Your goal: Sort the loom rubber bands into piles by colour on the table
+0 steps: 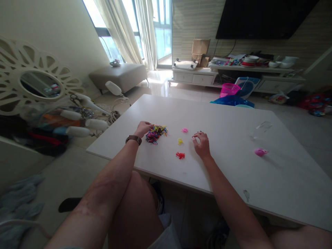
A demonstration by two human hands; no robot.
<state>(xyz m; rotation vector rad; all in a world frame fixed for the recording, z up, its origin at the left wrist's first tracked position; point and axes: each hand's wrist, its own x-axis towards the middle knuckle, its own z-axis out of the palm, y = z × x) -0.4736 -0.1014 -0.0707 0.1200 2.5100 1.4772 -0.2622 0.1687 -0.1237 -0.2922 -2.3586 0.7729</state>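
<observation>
On the white table [223, 121] lies a mixed heap of small coloured bands [156, 134]. My left hand [144, 128] is at the heap's left edge, its fingers pinched together; what is between them is too small to name. Right of the heap are a pink pile [184, 130], a yellow pile [180, 141] and a red pile [180, 155]. My right hand [201, 143] is to the right of these piles, thumb and forefinger close together, the tips too small to read. Something dark shows just behind its fingers.
A pink object [260, 152] and a clear plastic container [263, 128] stand on the table's right part. A small grey scrap [246, 195] lies near the front edge. Beyond the table are a pink basket [229, 90] and blue plastic [232, 101].
</observation>
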